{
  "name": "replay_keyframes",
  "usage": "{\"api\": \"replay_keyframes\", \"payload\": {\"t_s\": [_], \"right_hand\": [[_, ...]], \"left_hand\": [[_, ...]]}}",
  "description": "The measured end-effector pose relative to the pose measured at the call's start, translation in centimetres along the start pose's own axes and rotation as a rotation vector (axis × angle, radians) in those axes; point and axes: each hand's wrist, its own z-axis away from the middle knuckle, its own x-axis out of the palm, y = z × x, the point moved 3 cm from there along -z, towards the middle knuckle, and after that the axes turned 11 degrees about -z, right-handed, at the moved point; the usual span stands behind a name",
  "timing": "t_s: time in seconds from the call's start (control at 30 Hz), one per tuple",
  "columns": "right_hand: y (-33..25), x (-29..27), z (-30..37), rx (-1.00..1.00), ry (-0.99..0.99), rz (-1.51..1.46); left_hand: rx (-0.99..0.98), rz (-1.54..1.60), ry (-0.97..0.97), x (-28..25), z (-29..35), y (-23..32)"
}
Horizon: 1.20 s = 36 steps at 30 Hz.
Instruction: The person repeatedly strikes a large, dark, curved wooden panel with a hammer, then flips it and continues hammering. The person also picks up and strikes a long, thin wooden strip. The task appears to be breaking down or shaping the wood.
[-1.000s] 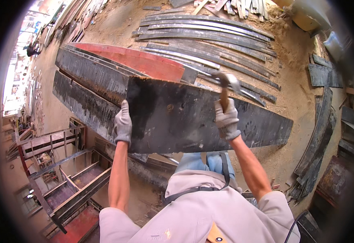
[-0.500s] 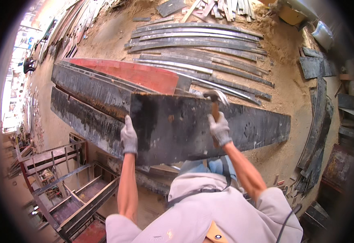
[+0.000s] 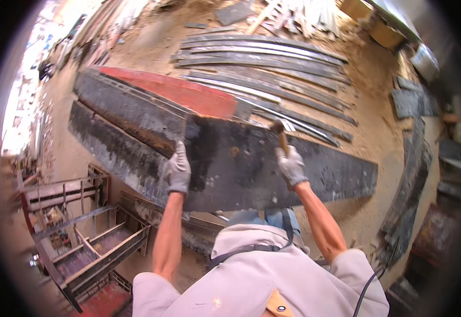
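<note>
A wide black panel, worn and tapering to the right, lies across in front of me. My left hand, in a pale knit glove, grips the panel's left edge; its fingertips are partly hidden. My gloved right hand is closed around the wooden handle of a hammer above the panel. The hammer's head, slightly blurred, is near the panel's far edge; I cannot tell whether it touches. To the left, long black boards reach under or against the panel, with a red board just beyond them.
Long narrow dark strips lie in rows on the sandy ground ahead. More boards are heaped at the right, and pale wood offcuts at the far side. A reddish-brown slatted frame stands at the lower left.
My view has shifted a little. My left hand shows farther right, still at the panel's left edge. The hammer's head has turned and its claw shows less clearly; my right hand keeps its grip.
</note>
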Motion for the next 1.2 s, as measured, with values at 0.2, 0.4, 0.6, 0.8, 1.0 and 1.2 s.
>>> {"api": "replay_keyframes", "payload": {"t_s": [0.2,0.4,0.6,0.8,1.0,1.2], "right_hand": [[-9.3,-2.8,-2.3,0.19,-0.236,-0.972],[-18.9,0.4,-7.8,0.242,-0.495,-0.61],[-23.8,5.0,-10.8,0.404,-0.782,-0.573],[-25.6,5.2,-10.9,0.608,-0.868,-0.513],[-26.0,4.3,-8.8,0.438,-0.796,-0.499],[-25.3,9.1,0.5,-0.145,-0.079,-0.071]], "left_hand": [[0.034,0.05,-0.117,-0.6,2.3,0.6],[0.118,0.12,-0.289,-3.4,2.8,2.1],[0.164,0.155,-0.439,-3.1,2.9,1.0],[0.176,0.306,-0.508,0.2,1.9,-0.7],[0.524,0.873,-0.592,-0.6,2.3,2.9],[0.583,0.962,-0.562,-1.6,2.2,5.9]]}}
